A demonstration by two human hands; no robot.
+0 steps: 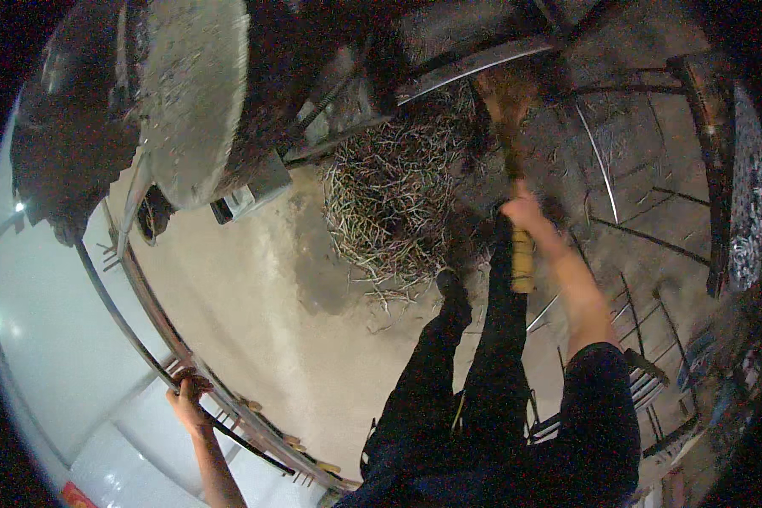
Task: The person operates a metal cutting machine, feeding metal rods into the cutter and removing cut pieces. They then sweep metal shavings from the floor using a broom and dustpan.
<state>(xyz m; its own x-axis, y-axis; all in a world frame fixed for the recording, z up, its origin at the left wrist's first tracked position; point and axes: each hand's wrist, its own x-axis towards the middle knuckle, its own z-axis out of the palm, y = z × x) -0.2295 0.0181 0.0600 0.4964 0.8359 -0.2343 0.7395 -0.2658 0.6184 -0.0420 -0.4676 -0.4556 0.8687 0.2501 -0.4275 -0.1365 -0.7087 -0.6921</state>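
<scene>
My right hand (pixel 524 206) is closed around the handle of what looks like a short brush or broom (pixel 522 260), blurred by motion. The handle's yellowish end sticks out below my fist, and the brownish head reaches up under a machine edge. Just left of it, a tangled heap of thin scrap strands (pixel 394 197), like wire or shavings, lies on the floor by my feet. Far to the left, my left hand (pixel 189 403) grips a long dark rod (pixel 120 317) running along the pale wall. The rod's upper end meets a dark, jagged shape.
Overhead at left hangs a large grey rounded machine part (pixel 193 101), with a grey box (pixel 260 190) beneath. A wooden rail with pegs (pixel 146 292) follows the left wall. Thin metal bars (pixel 651 241) form a frame at right. Pale concrete floor (pixel 241 317) lies between.
</scene>
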